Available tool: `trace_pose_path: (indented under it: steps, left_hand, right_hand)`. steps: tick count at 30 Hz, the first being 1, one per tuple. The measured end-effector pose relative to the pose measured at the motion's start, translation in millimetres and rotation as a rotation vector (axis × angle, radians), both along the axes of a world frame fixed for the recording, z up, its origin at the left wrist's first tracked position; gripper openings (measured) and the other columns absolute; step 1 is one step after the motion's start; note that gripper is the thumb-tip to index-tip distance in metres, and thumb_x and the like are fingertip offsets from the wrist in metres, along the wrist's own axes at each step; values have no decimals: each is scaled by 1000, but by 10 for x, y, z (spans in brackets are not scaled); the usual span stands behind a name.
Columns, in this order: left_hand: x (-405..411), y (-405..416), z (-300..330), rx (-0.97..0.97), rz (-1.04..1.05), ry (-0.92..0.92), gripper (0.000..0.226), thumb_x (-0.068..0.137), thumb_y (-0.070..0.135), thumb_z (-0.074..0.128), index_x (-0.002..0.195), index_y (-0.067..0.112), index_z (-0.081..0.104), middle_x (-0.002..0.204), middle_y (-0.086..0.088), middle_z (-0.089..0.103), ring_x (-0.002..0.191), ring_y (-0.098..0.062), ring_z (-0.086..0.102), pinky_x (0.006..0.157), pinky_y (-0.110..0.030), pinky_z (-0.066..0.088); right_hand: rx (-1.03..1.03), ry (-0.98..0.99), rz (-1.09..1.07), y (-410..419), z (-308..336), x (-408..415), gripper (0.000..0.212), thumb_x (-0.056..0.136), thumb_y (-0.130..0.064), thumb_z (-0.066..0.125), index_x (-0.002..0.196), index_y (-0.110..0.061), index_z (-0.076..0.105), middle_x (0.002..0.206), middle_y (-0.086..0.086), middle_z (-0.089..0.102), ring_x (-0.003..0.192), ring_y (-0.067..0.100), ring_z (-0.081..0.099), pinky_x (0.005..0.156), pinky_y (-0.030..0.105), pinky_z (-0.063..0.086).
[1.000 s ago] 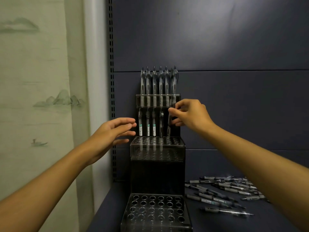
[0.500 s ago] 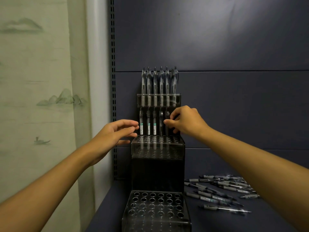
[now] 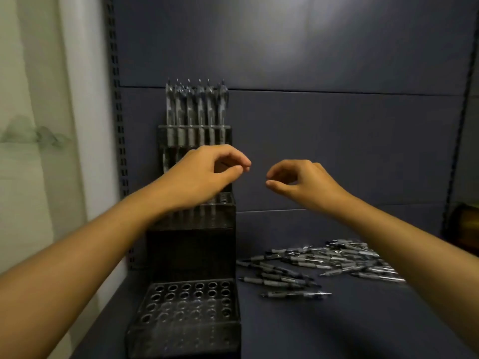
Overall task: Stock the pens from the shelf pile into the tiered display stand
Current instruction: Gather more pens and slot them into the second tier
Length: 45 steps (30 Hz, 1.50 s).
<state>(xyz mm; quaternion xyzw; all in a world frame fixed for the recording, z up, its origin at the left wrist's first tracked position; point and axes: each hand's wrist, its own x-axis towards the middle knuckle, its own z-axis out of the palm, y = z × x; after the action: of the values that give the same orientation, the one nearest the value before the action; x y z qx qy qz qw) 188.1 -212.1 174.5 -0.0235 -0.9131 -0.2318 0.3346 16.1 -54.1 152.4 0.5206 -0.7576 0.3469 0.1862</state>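
Note:
The dark tiered display stand [image 3: 192, 251] stands on the shelf at centre left. A row of pens [image 3: 197, 112] is upright in its top tier. The holes of the bottom tier [image 3: 186, 304] hold nothing. My left hand [image 3: 202, 177] hovers in front of the middle tier and hides most of it; its fingers are loosely curled and hold nothing. Just right of the stand, my right hand [image 3: 303, 182] hangs in the air, also loosely curled and holding nothing. The pile of loose pens [image 3: 324, 263] lies on the shelf to the right, below my right forearm.
A slotted metal upright [image 3: 120, 151] runs up the shelf's left side, next to a pale painted wall. The blue back panel [image 3: 337, 125] closes the rear. A brownish object [image 3: 464, 229] sits at the far right edge.
My right hand has let go of the pen at the middle tier and pulled back to the right. My left hand has moved right, in front of the stand. The view has shifted.

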Motion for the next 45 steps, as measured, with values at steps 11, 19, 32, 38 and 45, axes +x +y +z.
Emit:
trace_pose_path:
  steps: [11, 19, 32, 38, 45]
  left_hand:
    - [-1346, 1223, -912, -121, -19, -383, 25, 96, 33, 61, 121, 30, 62, 118, 14, 66, 109, -1, 61, 99, -26, 49]
    - [-2164, 1917, -1818, -218, 174, -503, 62, 97, 49, 51, 150, 30, 25, 154, 8, 32, 143, -13, 29, 117, -34, 27]
    - [-2812, 2014, -2104, -174, 247, -485, 63, 83, 73, 51, 136, 42, 38, 132, 13, 33, 130, -12, 28, 114, -36, 21]
    - [-2831, 2041, -2106, -200, 226, -520, 52, 86, 71, 48, 130, 47, 39, 125, 16, 32, 127, -10, 28, 112, -33, 21]
    - [-2853, 2230, -2131, -204, 120, -580, 62, 86, 72, 46, 140, 44, 33, 138, 15, 38, 131, -10, 29, 113, -35, 26]
  right_hand:
    - [263, -68, -107, 1349, -910, -1046, 31, 93, -37, 66, 121, -24, 67, 119, -10, 67, 109, 7, 60, 88, 19, 43]
    - [371, -169, -144, 2185, -1589, -2012, 41, 91, -43, 66, 129, -32, 57, 137, -8, 57, 130, 13, 48, 103, 25, 35]
    - [365, -206, -21, 2145, -1760, -2579, 34, 93, -45, 61, 126, -35, 61, 114, -5, 52, 113, 12, 52, 91, 20, 38]
    - [378, -190, 35, 2163, -1832, -2638, 32, 97, -35, 60, 129, -36, 60, 117, -6, 52, 108, 7, 50, 87, 12, 33]
    - [206, -290, 151, 2165, -1872, -2559, 25, 94, -27, 64, 119, -30, 67, 110, -7, 61, 96, 1, 58, 82, 5, 40]
